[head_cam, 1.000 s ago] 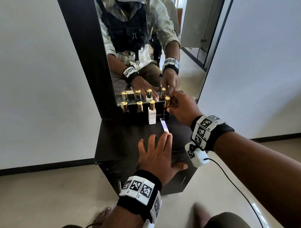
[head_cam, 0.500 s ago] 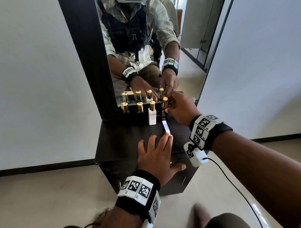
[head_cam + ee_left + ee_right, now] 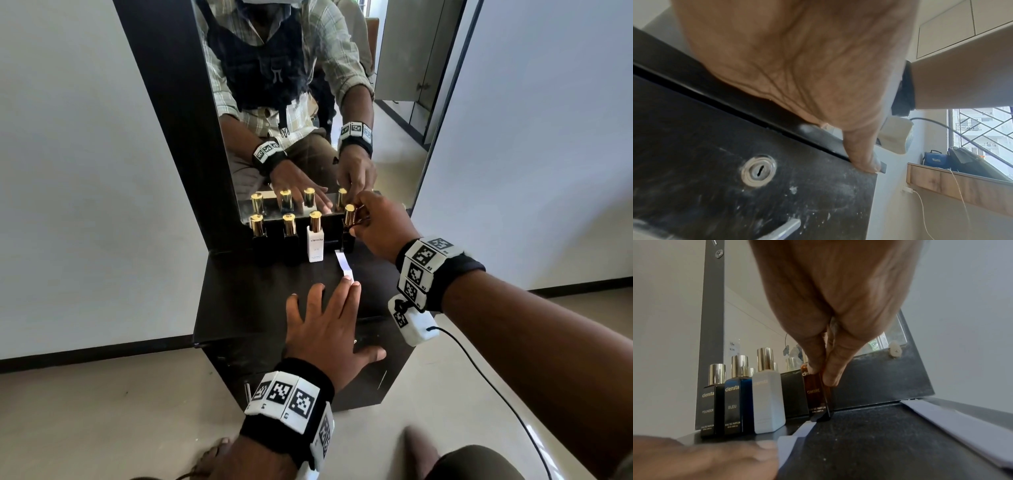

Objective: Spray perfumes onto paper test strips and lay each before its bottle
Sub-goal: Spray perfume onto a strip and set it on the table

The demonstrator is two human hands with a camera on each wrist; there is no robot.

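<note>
4 gold-capped bottles upright in row, white strip flat before amber btl

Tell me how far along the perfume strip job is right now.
Done: one test strip lies before the amber bottle. In hand: the right hand grips that bottle, standing on the black table, while the left hand rests flat, fingertips at the strip's near end. Left: the black bottle, blue bottle and white bottle have no strips.

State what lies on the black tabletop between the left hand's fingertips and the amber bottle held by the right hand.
A white paper test strip, seen in the head view, runs from the left hand to the amber bottle.
</note>
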